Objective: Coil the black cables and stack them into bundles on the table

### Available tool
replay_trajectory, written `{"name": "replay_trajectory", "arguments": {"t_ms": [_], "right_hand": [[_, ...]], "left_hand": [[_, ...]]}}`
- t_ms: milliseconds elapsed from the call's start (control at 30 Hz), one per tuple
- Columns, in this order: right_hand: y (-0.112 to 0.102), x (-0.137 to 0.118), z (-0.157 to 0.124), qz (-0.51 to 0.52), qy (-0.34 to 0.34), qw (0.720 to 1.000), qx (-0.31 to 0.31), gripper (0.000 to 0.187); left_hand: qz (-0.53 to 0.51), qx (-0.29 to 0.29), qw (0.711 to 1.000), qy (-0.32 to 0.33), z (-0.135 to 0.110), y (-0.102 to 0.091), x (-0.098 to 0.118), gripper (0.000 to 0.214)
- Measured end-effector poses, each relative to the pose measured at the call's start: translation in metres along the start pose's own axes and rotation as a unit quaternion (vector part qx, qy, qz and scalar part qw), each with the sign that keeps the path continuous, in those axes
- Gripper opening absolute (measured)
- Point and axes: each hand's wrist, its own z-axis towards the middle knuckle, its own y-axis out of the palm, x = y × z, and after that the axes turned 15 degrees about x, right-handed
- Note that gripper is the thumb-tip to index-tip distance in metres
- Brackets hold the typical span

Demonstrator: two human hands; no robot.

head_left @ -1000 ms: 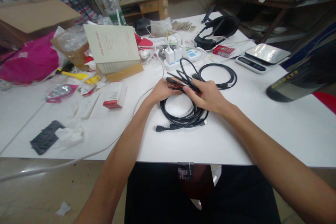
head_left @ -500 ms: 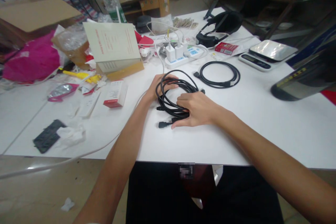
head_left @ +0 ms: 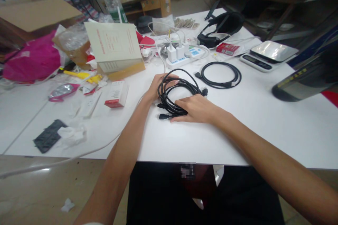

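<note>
A coiled black cable (head_left: 182,85) lies on the white table (head_left: 237,130) in front of me. My left hand (head_left: 157,86) is closed round the coil's far left side, fingers hooked through the loops. On the near side rests my right hand (head_left: 197,109), fingers stretched flat and pointing left over the strands, beside the cable's two black plugs (head_left: 163,111). A second, neatly coiled black cable (head_left: 220,74) lies apart, just behind to the right.
A white power strip (head_left: 185,58) with chargers sits behind the coils. A headset (head_left: 221,26), a red packet and a scale (head_left: 269,54) stand at the back right; a dark cylinder (head_left: 303,81) juts in from the right. Boxes, a booklet (head_left: 113,47) and clutter fill the left.
The bundle was held up between both hands; it now lies on the table. My right hand slid from the top of the coil to its near side and flattened on it.
</note>
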Motion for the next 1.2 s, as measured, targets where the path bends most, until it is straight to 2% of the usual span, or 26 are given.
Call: {"name": "replay_trajectory", "arguments": {"t_ms": [200,267,467,567,700,867,1033,1200], "right_hand": [[-0.007,0.008,-0.001,-0.021,0.047,0.999,0.005,0.067],[-0.008,0.009,-0.001,-0.031,0.052,0.998,0.006,0.067],[-0.008,0.003,-0.001,-0.015,0.029,0.999,0.005,0.069],[-0.008,0.0,0.0,-0.007,0.018,1.0,0.007,0.067],[-0.007,-0.001,-0.001,0.003,0.007,1.0,0.004,0.063],[-0.008,-0.003,-0.002,0.01,0.011,1.0,0.011,0.067],[-0.013,-0.003,0.0,0.069,0.047,0.994,0.074,0.069],[-0.014,0.013,0.002,0.079,0.107,0.971,0.198,0.056]], "left_hand": [[-0.157,0.039,0.981,-0.111,0.007,-0.001,-0.017,0.045],[-0.183,0.054,0.973,-0.127,0.008,0.001,-0.018,0.047],[-0.139,0.034,0.982,-0.121,0.004,0.009,-0.004,0.05],[-0.15,0.033,0.98,-0.128,0.001,0.01,0.0,0.049],[-0.161,0.02,0.977,-0.138,0.001,0.009,0.0,0.047],[-0.128,-0.02,0.987,-0.094,0.002,0.005,-0.005,0.037],[-0.096,-0.037,0.992,-0.07,0.001,0.004,-0.004,0.041],[-0.096,-0.041,0.992,-0.071,-0.001,0.007,-0.002,0.048]]}}
